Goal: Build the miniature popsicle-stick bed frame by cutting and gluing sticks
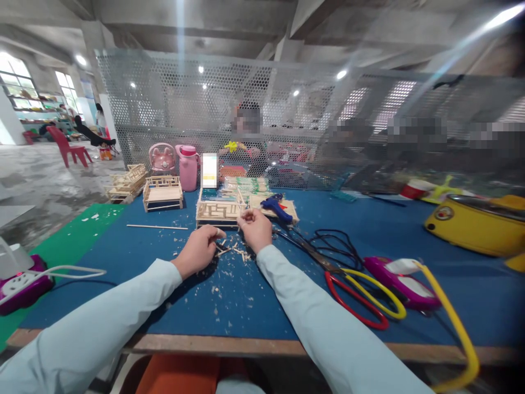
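A small wooden-stick model bed [221, 213] with lattice railings stands on the blue tabletop before me. My right hand [257, 230] is at its right front corner, fingers pinched together; whatever lies between the fingertips is too small to name. Just in front of the model, my left hand [199, 249] hovers low with curled, closed fingers, and I cannot make out what they hold. Short stick offcuts [241, 250] lie scattered between both hands. Behind the right hand, a blue glue gun [276, 208] rests on a pale wooden piece.
Scissors [356, 295] with red and yellow handles and a purple power strip [404, 282] lie to the right. Farther right sits a yellow pot [476, 224]. Finished-looking stick models [163, 192], a pink flask [188, 168] and a lit phone [209, 171] stand behind. A mesh partition [164, 98] rises beyond.
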`<action>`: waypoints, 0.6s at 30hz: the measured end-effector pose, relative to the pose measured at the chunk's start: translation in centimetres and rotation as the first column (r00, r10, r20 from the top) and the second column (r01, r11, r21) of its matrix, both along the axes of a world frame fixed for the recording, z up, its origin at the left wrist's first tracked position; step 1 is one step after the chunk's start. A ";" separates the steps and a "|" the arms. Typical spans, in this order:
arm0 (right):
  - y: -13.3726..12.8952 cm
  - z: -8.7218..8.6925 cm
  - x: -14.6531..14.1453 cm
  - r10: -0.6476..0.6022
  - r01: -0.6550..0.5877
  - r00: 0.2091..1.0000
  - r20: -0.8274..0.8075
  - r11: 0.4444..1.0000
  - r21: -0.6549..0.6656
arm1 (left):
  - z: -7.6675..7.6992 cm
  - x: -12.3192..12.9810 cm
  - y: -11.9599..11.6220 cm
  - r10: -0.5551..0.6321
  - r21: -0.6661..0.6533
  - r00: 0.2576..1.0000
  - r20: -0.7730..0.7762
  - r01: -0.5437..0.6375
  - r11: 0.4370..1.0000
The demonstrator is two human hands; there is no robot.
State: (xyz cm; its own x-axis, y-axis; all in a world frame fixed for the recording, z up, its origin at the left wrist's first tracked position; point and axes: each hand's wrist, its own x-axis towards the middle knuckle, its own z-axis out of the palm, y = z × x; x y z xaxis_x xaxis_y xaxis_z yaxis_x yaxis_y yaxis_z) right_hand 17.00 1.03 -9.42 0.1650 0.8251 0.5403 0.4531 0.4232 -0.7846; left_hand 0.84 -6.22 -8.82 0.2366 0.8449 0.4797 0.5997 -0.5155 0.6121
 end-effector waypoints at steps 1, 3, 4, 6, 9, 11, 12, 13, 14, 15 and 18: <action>0.0 0.0 0.0 -0.002 0.002 1.000 0.001 1.000 0.002 | 0.0 0.0 0.0 -0.001 0.001 1.000 0.000 0.001 1.000; 0.0 0.0 0.0 -0.005 0.005 1.000 0.004 1.000 0.004 | 0.1 0.0 -0.1 -0.001 0.010 1.000 -0.005 0.001 1.000; 0.0 0.0 -0.1 -0.008 0.008 1.000 0.006 1.000 0.003 | 0.1 0.0 -0.1 0.000 0.015 1.000 -0.010 0.001 1.000; -0.1 0.0 -0.1 -0.017 0.017 1.000 0.014 1.000 -0.005 | 0.1 0.0 -0.1 -0.003 0.023 1.000 -0.022 0.004 1.000; -0.2 0.1 -0.1 -0.037 0.037 0.999 0.033 0.999 -0.011 | 0.0 0.0 -0.1 -0.010 0.015 0.999 -0.032 0.011 1.000; -0.3 0.3 -0.1 -0.067 0.067 0.996 0.056 0.998 0.007 | 0.1 0.0 -0.2 -0.024 0.005 0.999 -0.036 0.024 1.000; -0.4 0.4 -0.1 -0.086 0.085 0.994 0.069 0.996 0.021 | 0.1 0.0 -0.2 -0.031 0.001 0.999 -0.040 0.031 1.000; -0.4 0.5 -0.1 -0.103 0.101 0.991 0.081 0.994 0.034 | 0.2 0.1 -0.2 -0.039 -0.003 0.998 -0.045 0.039 0.999; -0.4 0.5 -0.1 -0.115 0.111 0.989 0.088 0.993 0.042 | 0.3 0.1 -0.3 -0.044 -0.005 0.998 -0.048 0.043 0.999; -0.4 0.6 -0.1 -0.120 0.116 0.989 0.092 0.992 0.045 | 0.3 0.1 -0.3 -0.044 -0.008 0.998 -0.049 0.044 0.999; -0.4 0.6 -0.2 -0.120 0.117 0.988 0.096 0.992 0.041 | 0.4 0.1 -0.3 -0.043 -0.013 0.998 -0.046 0.042 0.999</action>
